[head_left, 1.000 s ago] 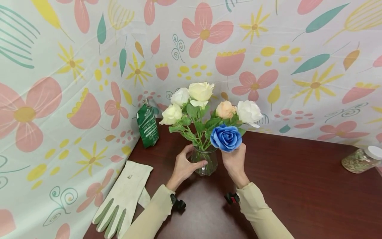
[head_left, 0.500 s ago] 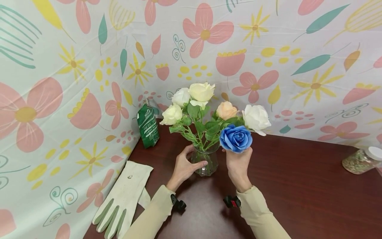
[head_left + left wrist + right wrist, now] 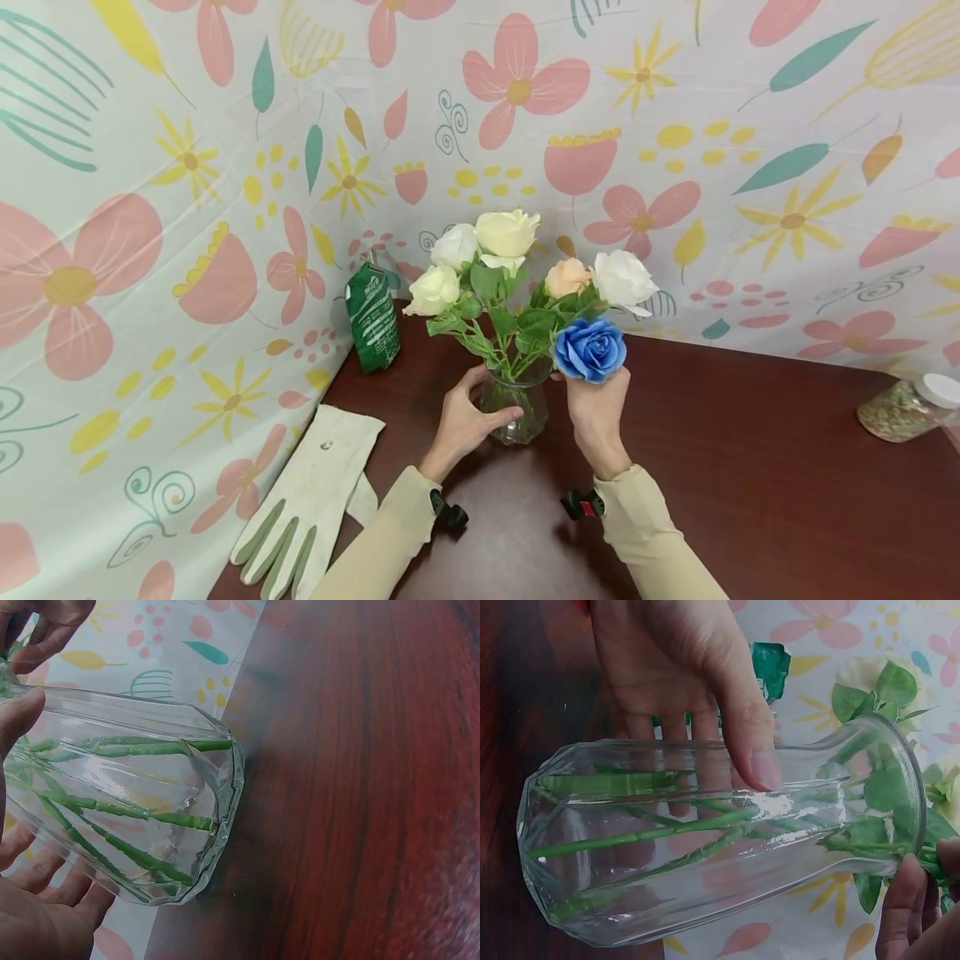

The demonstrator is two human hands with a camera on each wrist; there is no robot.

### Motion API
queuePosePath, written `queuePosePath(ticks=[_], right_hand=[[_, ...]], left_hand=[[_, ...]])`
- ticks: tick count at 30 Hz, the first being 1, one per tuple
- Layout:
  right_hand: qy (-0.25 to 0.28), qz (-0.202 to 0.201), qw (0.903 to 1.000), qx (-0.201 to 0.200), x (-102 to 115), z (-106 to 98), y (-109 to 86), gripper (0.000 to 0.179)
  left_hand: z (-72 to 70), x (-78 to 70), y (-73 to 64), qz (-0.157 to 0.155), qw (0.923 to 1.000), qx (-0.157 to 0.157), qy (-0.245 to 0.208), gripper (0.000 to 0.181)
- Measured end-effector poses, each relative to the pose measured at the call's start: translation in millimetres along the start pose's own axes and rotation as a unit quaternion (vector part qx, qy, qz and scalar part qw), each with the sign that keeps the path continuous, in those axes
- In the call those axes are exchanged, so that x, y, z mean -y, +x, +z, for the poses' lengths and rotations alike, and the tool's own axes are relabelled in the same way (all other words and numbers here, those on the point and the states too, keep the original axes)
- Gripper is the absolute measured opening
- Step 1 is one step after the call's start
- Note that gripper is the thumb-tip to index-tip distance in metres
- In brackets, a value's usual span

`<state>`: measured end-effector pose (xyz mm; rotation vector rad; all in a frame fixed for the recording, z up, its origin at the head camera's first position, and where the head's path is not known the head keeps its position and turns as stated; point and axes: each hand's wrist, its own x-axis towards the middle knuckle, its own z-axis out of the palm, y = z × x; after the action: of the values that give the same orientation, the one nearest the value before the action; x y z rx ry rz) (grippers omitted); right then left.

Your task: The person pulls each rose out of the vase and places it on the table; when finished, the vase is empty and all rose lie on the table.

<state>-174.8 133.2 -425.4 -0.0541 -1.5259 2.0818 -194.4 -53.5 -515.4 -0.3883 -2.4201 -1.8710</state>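
Note:
My left hand point(image 3: 463, 423) grips the side of a clear faceted glass vase point(image 3: 727, 900), its thumb across the near side. The vase stands upright on the dark wood table, with several green stems inside. Right of the rim, my right hand point(image 3: 598, 417) pinches the stem of a blue rose point(image 3: 589, 348); in the head view the bloom hides the fingertips. The right wrist view shows the right hand's fingers point(image 3: 907, 896) curled close by the glass rim. A white rose point(image 3: 624, 282) and a peach rose point(image 3: 567, 277) lean right; cream roses point(image 3: 507, 233) stand left.
A white and green glove point(image 3: 307, 492) lies on the left of the table point(image 3: 720, 450). Behind it stands a green packet point(image 3: 372, 318). A lidded jar of dried bits point(image 3: 903, 408) lies tilted at the far right. Flower-printed cloth point(image 3: 720, 108) encloses the back and left.
My right hand has shifted a little right with the blue rose. The white rose swung right, then back left and upward. My left hand stays on the vase.

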Motion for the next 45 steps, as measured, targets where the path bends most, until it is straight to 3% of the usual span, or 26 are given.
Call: queuePosePath(ticks=[4, 6, 11, 17, 22, 27, 31, 35, 37, 40, 45], right_hand=[[0.052, -0.031, 0.9978, 0.026, -3.0, -1.6, 1.7, 0.046], [0.053, -0.036, 0.9974, 0.034, -4.6, -2.8, 2.6, 0.052], [0.099, -0.027, 0.9928, 0.062, -9.6, -6.4, 7.9, 0.049], [0.018, 0.004, 0.9952, 0.096, -12.6, -12.4, 16.5, 0.022], [0.005, 0.059, 0.988, 0.143, -13.8, -16.9, 23.2, 0.015], [-0.033, 0.087, 0.9873, 0.129, -15.5, -18.0, 24.7, 0.03], [0.036, 0.076, 0.9891, 0.121, -12.3, -13.4, 24.1, 0.024], [0.124, 0.045, 0.9831, 0.127, -9.4, -10.3, 24.0, 0.021], [0.129, 0.02, 0.9823, 0.134, -9.2, -10.8, 24.6, 0.012], [0.123, -0.007, 0.9829, 0.137, -8.3, -12.7, 27.3, 0.015], [0.139, 0.009, 0.9844, 0.107, 0.9, -13.2, 33.8, 0.019]], left_hand=[[-0.2, 0.8, -0.5, 0.005, 1.0, 0.001, -0.002, 0.079], [0.0, 0.7, -0.5, 0.005, 1.0, -0.001, -0.004, 0.079], [0.2, 1.1, -0.7, 0.009, 0.9999, -0.001, -0.007, 0.078], [0.4, 2.2, -1.3, 0.008, 0.9999, 0.0, -0.007, 0.077], [-0.4, 3.9, -1.5, 0.009, 1.0, 0.003, -0.001, 0.077], [-0.8, 2.6, -3.1, -0.008, 0.9999, 0.008, -0.006, 0.08], [-0.5, 1.6, -3.1, -0.011, 0.9998, 0.008, -0.012, 0.078], [-0.8, 1.7, -2.2, -0.003, 0.9999, 0.008, -0.012, 0.076], [-1.1, 1.7, -1.6, -0.002, 0.9999, 0.008, -0.011, 0.076], [-1.4, 1.8, -0.8, -0.001, 0.9999, 0.008, -0.008, 0.078], [-1.6, 1.3, 0.3, -0.003, 0.9999, 0.009, -0.007, 0.08]])
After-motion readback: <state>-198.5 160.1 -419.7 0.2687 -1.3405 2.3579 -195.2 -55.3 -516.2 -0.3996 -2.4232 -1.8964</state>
